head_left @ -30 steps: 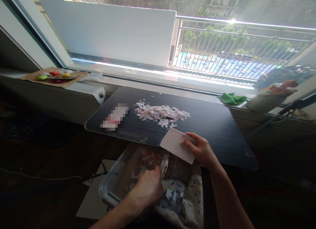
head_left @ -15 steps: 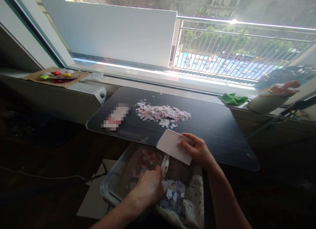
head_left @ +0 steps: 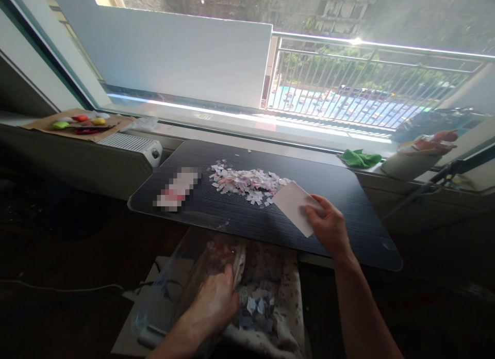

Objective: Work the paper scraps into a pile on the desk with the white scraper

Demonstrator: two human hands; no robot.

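My right hand (head_left: 330,225) grips a stiff white card (head_left: 296,207) between thumb and fingers. The card's far edge touches the right end of a pile of small paper scraps (head_left: 243,181) on the dark table (head_left: 325,189). Below the table's front edge stands a clear plastic bin (head_left: 154,302) lined with a pale spotted cloth (head_left: 288,307). My left hand (head_left: 216,297) is closed on a fold of this cloth at the bin's middle. More scraps (head_left: 260,305) lie inside the cloth. My left fingertips are partly hidden by the hand itself.
A blurred-out item (head_left: 178,189) lies at the table's left. A green cloth (head_left: 359,158) and a light pot (head_left: 410,160) sit on the sill at right. Cardboard with colourful items (head_left: 79,124) rests at left above a radiator (head_left: 131,145). A cable (head_left: 69,287) crosses the floor.
My right hand has moved the card from over the bin's edge, up and right, to the scrap pile's right end. My left hand, still on the cloth, sits slightly lower and further left in view.
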